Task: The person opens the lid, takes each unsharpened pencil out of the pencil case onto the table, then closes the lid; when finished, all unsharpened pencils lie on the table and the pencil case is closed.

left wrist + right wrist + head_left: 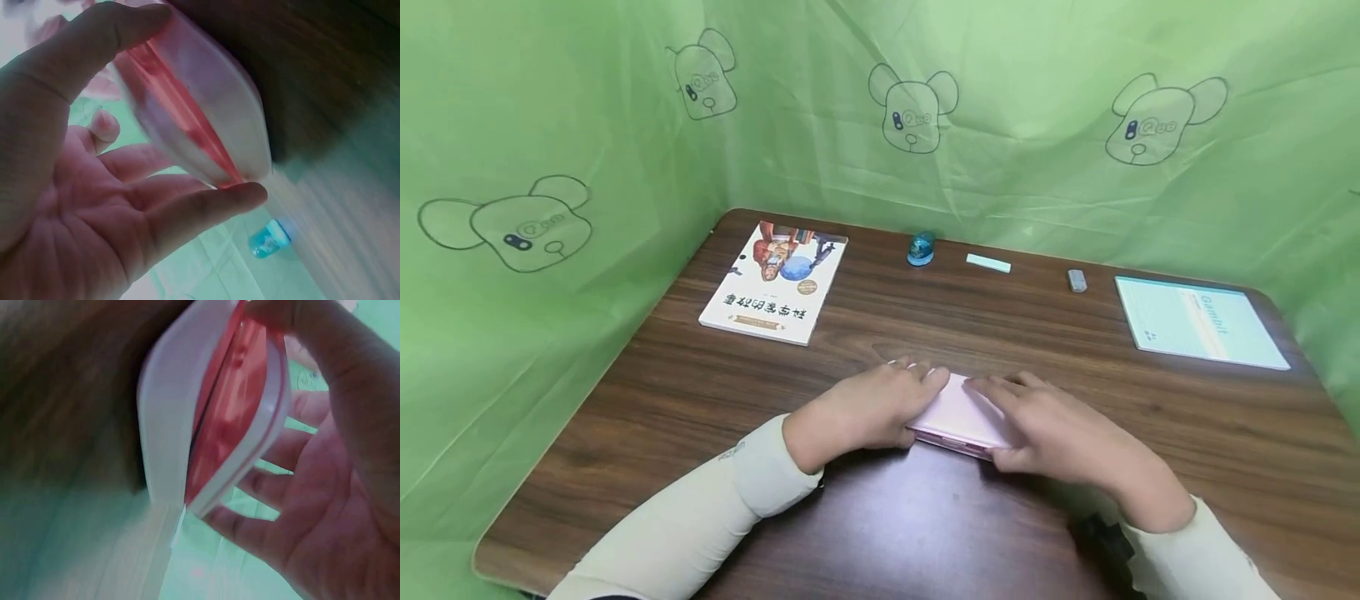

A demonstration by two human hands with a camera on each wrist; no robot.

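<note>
A flat pale-pink pencil case (961, 410) lies on the table in front of the person, between both hands. In the wrist views its white shell (240, 119) parts along the near side, showing a red inside (228, 394). The left hand (880, 404) grips its left end, thumb at the near edge and fingers over the top toward the far edge. At the right end the right hand (1052, 429) holds it likewise, thumb low at the near corner and fingers on the lid. What the case contains is hidden.
A picture-covered book (775, 283) lies at the back left. Along the far edge are a blue pencil sharpener (921, 248), a light-blue strip (988, 263) and a small grey eraser (1077, 281). A pale-blue notebook (1202, 323) lies at right. Green cloth (805, 125) hangs behind the table.
</note>
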